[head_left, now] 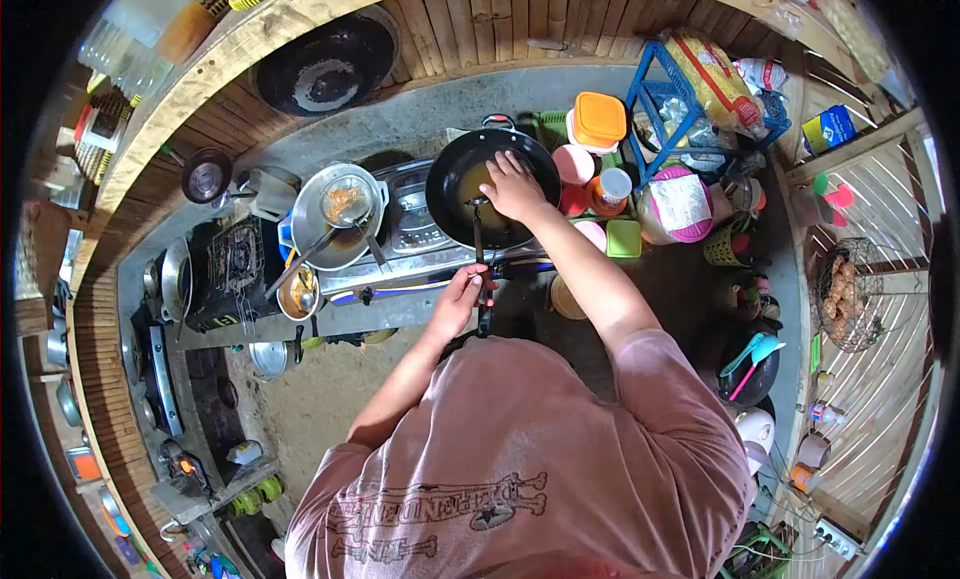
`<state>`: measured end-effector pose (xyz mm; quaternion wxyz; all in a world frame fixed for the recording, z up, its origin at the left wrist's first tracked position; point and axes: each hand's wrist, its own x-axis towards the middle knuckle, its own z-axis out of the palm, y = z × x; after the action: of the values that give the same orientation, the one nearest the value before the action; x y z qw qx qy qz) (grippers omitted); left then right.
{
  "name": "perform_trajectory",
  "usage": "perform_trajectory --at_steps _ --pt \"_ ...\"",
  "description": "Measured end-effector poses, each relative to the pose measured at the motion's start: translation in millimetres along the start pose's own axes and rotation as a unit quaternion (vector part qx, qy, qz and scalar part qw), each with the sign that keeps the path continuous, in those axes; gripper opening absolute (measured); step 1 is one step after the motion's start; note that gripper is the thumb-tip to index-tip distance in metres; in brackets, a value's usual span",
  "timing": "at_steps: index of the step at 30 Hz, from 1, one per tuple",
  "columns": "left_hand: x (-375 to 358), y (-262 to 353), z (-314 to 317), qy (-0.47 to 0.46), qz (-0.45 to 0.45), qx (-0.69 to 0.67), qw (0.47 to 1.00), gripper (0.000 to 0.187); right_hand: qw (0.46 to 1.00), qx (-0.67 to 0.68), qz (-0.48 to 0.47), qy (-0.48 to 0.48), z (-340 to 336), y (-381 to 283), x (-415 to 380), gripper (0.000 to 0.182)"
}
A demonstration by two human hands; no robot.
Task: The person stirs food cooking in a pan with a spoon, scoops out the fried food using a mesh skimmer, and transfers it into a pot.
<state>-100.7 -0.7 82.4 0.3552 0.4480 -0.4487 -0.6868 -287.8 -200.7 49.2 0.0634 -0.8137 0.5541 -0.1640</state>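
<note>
A black wok [450,199] with yellowish oil in its bottom sits on the right side of the silver gas stove [412,214]. Over the wok's right half my right hand [515,186] is spread, palm down, fingers apart, holding nothing. My left hand [467,289] is closed around the handle of a dark spatula [478,241] in front of the stove; the spatula's head reaches into the oil. Whether the right hand touches the wok cannot be made out.
Left of the wok stands a metal pot [308,204] with a strainer and food, with a smaller pan [299,297] of food below it. Plastic tubs [599,119], a blue rack [650,109] and a pink-lidded container [680,204] crowd the right. Another wok [325,64] hangs behind.
</note>
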Motion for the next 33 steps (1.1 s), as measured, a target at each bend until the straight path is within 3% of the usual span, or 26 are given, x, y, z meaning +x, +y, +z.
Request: perform_trajectory --at_steps 1,3,4,5,7,8,10,11,12,14,15,16,18,19,21,23,24,26,27,28,30,31,33 --pt "0.3 3.5 1.1 0.007 0.006 0.006 1.000 0.029 1.000 -0.001 0.000 0.001 -17.3 -7.0 -9.6 0.056" --pt "5.0 -6.1 -3.7 0.004 0.021 0.022 1.000 0.027 0.987 0.122 0.070 -0.075 -72.1 -32.4 -41.7 0.039" --pt "8.5 -9.8 -4.7 0.002 0.034 0.038 0.999 0.026 0.988 0.142 0.048 0.039 -65.9 -37.6 -66.5 0.038" --pt "7.0 -3.5 -0.4 0.003 0.032 0.045 0.998 0.023 0.978 0.169 0.100 -0.076 -92.9 -50.8 -85.4 0.038" --pt "3.6 8.6 7.6 -0.014 0.024 0.076 0.997 0.023 0.952 0.265 0.115 -0.097 -66.2 -52.2 -120.1 0.038" --pt "3.3 10.7 10.5 -0.030 0.018 0.110 0.993 0.022 0.952 0.285 0.096 -0.063 -50.3 -52.4 -135.6 0.038" --pt "8.0 7.3 18.2 -0.034 0.046 0.080 0.995 0.021 0.834 0.493 0.215 -0.124 -49.4 -63.7 -149.8 0.043" --pt "9.4 6.6 20.3 -0.043 0.050 0.122 0.990 0.021 0.798 0.531 0.224 -0.176 -50.0 -62.1 -150.7 0.046" --pt "9.9 6.9 22.6 -0.052 0.054 0.164 0.984 0.021 0.798 0.530 0.228 -0.174 -51.0 -62.9 -152.5 0.046" --pt "12.2 9.6 24.9 -0.049 0.043 0.182 0.981 0.025 0.727 0.600 0.289 -0.165 -52.9 -65.3 -154.9 0.043" --pt "11.0 19.4 27.4 -0.045 0.060 0.270 0.960 0.026 0.687 0.637 0.304 -0.171 -53.5 -62.0 -155.8 0.045" --pt "10.1 24.4 29.2 -0.040 0.077 0.356 0.930 0.028 0.687 0.637 0.306 -0.170 -54.1 -59.9 -157.5 0.045" --pt "14.6 18.2 29.6 -0.045 0.086 0.332 0.938 0.031 0.684 0.651 0.284 -0.163 -54.8 -57.3 -158.8 0.048" --pt "16.9 15.1 29.0 -0.056 0.111 0.325 0.938 0.030 0.684 0.673 0.258 -0.116 -46.1 -57.1 -157.3 0.051" --pt "14.9 14.5 28.0 -0.068 0.134 0.317 0.936 0.030 0.694 0.658 0.257 -0.135 -47.8 -48.2 -158.3 0.052" --pt "8.7 21.2 25.7 -0.098 0.094 0.184 0.974 0.033 0.712 0.617 0.273 -0.196 -51.4 -34.8 -159.0 0.056" --pt "5.5 17.3 21.6 -0.099 0.093 0.184 0.974 0.033 0.711 0.617 0.275 -0.196 -52.4 -30.4 -160.3 0.056" --pt "-0.5 0.8 6.3 0.000 0.081 0.186 0.979 0.028 0.865 0.411 0.239 -0.163 -55.9 -25.3 -160.1 0.054" --pt "-1.6 -11.9 -3.6 0.048 0.076 0.213 0.973 0.032 0.889 0.346 0.241 -0.177 -83.2 -30.0 -153.6 0.052" --pt "-2.9 -26.1 -15.5 0.047 0.075 0.214 0.973 0.032 0.905 0.336 0.216 -0.147 -66.4 -16.4 -155.5 0.048" --pt "-5.0 -53.5 -33.7 0.114 0.000 0.341 0.933 0.045 0.927 0.258 0.223 -0.159 -70.4 -14.5 -143.5 0.047" --pt "-6.9 -59.7 -33.7 0.112 -0.043 0.310 0.943 0.063 0.936 0.236 0.222 -0.136 -70.4 -19.0 -138.1 0.046" --pt "-6.6 -70.8 -27.3 0.084 -0.065 0.234 0.967 0.068 0.951 0.224 0.185 -0.109 -47.1 -22.4 -130.5 0.045"
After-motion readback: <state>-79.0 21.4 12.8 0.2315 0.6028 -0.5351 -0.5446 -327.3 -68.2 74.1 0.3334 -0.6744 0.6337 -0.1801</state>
